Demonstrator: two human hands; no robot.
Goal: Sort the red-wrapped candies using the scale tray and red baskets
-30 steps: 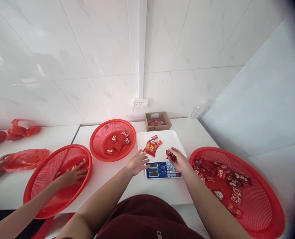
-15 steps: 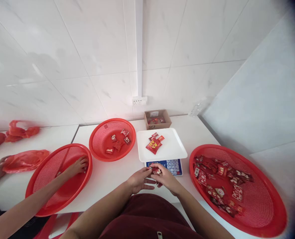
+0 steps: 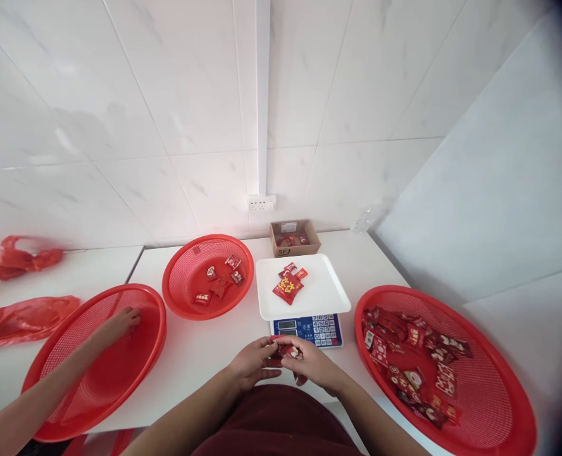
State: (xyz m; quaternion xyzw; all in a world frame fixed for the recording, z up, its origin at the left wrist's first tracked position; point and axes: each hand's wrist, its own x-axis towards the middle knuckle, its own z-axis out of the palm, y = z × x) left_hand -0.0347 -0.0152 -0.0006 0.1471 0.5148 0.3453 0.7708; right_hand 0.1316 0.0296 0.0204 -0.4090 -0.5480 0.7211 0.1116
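My left hand (image 3: 254, 365) and my right hand (image 3: 318, 365) meet in front of the scale. Between them are small red snack packets (image 3: 290, 351). The right hand's fingers are closed around these, while the left thumb and forefinger pinch a red edge; its lower fingers stretch out beneath. How many packets are held is hidden. Just beyond my hands stands a blue digital scale (image 3: 304, 330) with a white tray (image 3: 326, 291) on top. A larger red packet with yellow lettering (image 3: 288, 287) lies on the tray among several smaller ones.
A large red basket (image 3: 494, 380) at right holds many packets. Another red basket (image 3: 176, 263) at back left holds several. A co-worker's arm (image 3: 86, 354) reaches into the left basket (image 3: 133, 380), beside red plastic bags (image 3: 29, 320). A cardboard box (image 3: 295, 250) stands behind the tray.
My hands have shifted slightly down and left in view, uncovering the scale's display, and more of the red packets shows between them. The co-worker's hand has moved left inside its basket.
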